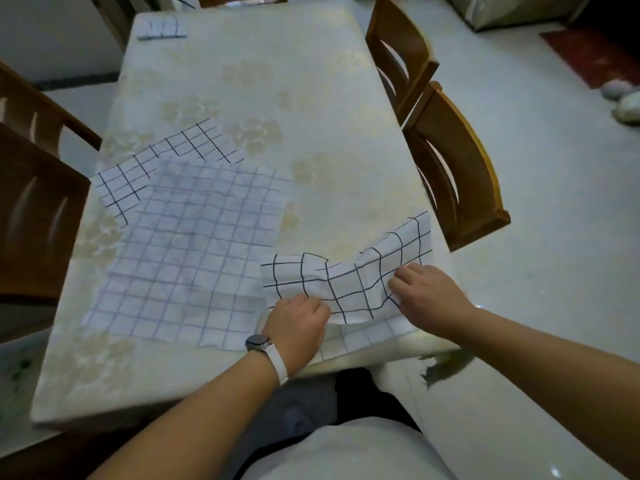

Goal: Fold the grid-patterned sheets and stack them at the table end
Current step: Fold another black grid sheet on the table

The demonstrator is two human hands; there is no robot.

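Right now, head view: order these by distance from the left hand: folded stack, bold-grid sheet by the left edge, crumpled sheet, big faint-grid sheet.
1. Crumpled sheet: gripped by the left hand, near edge.
2. Big faint-grid sheet: just to its left.
3. Bold-grid sheet: farther left, partly under the big one.
4. Folded stack: far end.

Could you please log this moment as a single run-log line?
step: folding; left hand: grips bold-grid sheet; right hand: grips same sheet; folded stack: far table end; flat sheets: two at left

sheet [346, 282]: white, dark grid | tablecloth [277, 98]: cream floral | chairs [450, 161]: brown
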